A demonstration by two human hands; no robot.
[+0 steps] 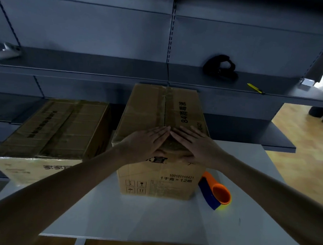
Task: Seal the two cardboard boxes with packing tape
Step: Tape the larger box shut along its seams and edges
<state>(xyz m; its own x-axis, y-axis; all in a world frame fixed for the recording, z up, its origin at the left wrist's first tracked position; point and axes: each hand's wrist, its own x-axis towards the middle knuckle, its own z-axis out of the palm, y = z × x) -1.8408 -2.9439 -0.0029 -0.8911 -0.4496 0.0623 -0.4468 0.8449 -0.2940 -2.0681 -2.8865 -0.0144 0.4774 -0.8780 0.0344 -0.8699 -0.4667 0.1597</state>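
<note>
A tall cardboard box stands in the middle of the white table, its top flaps closed with tape along the centre seam. My left hand and my right hand lie flat on the near end of its top, fingers straight, fingertips almost meeting over the seam, thumbs over the front edge. A second, lower cardboard box stands to the left, its top taped. An orange and blue tape dispenser lies on the table just right of the tall box.
Dark metal shelving runs behind the boxes. On it lie a black tool, a yellow utility knife, a white device and a small white box. Wooden floor shows at the right.
</note>
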